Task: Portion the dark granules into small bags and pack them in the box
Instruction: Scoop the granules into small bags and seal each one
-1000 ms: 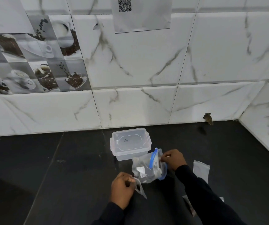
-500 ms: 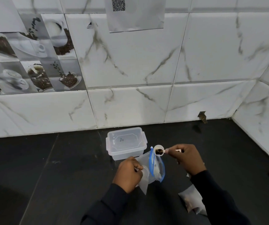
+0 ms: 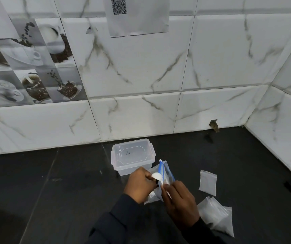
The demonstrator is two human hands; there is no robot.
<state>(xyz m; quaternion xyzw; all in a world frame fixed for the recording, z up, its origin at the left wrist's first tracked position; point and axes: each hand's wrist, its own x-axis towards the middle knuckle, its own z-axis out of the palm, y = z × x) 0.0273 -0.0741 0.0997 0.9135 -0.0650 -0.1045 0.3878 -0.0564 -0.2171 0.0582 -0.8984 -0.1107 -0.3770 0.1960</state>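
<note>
Nearby, a lidded clear plastic box (image 3: 132, 156) is sitting on the glossy black counter (image 3: 53, 191) just behind the left hand (image 3: 140, 184) pinching a small bag (image 3: 154, 195) and the right hand (image 3: 179, 206) gripping a white scoop (image 3: 157, 176), beside a blue-zipped pouch (image 3: 166, 171); flat bags (image 3: 208, 182) are lying rightward.

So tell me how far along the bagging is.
Done: nothing packed; the lidded plastic box looks empty. In hand: the right hand tips a white scoop toward a small bag the left hand holds, beside the blue-zip bag. Left: the small bags on the counter.
</note>
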